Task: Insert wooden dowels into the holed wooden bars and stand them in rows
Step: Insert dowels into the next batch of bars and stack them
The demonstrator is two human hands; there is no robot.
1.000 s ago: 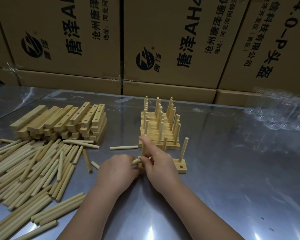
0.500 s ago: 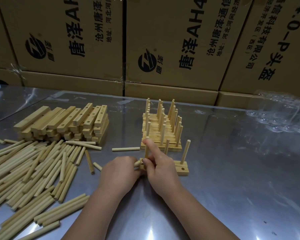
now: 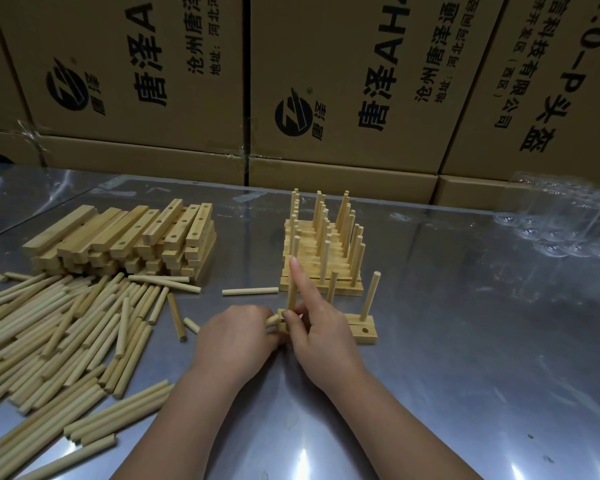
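A holed wooden bar lies in front of me with three dowels standing in it. My right hand pinches the leftmost upright dowel near its base, index finger stretched up along it. My left hand is curled round a short dowel whose tip pokes out beside the bar's left end. Behind the bar stand the finished bars with dowels in rows. Loose dowels lie in a heap at the left, with a stack of bare holed bars behind them.
The work lies on a shiny metal table. Cardboard boxes form a wall along its far edge. Clear plastic packaging sits at the far right. A single dowel lies between the stack and the finished rows.
My hands stay at the bar's left end. My right index finger has straightened further up along the upright dowel.
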